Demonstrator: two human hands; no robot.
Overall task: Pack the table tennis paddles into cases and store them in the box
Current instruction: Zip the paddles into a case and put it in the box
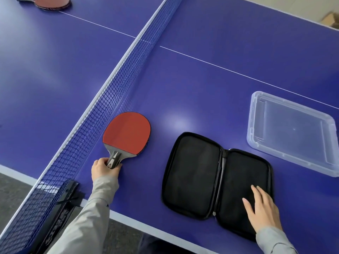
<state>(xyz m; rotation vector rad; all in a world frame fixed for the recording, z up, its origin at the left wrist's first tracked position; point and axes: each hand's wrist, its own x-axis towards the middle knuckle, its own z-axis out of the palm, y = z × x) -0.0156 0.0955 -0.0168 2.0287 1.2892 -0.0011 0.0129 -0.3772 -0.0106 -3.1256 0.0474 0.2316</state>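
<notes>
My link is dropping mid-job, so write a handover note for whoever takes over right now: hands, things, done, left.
Left hand grips the near paddle by its handle; it lies red side up beside the net.
Right hand rests flat on the right half of the open case.
Clear box, right of the case, is empty; a second paddle lies beyond the net.
Done: case lies open. Left: case both paddles, close, store in box; only one case in view.

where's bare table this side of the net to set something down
Widest patch: beyond the case, between net, white line and clear box. A narrower strip lies between paddle and case. Crowded at the near edge: left grip holds the paddle, right grip rests on the case.
</notes>
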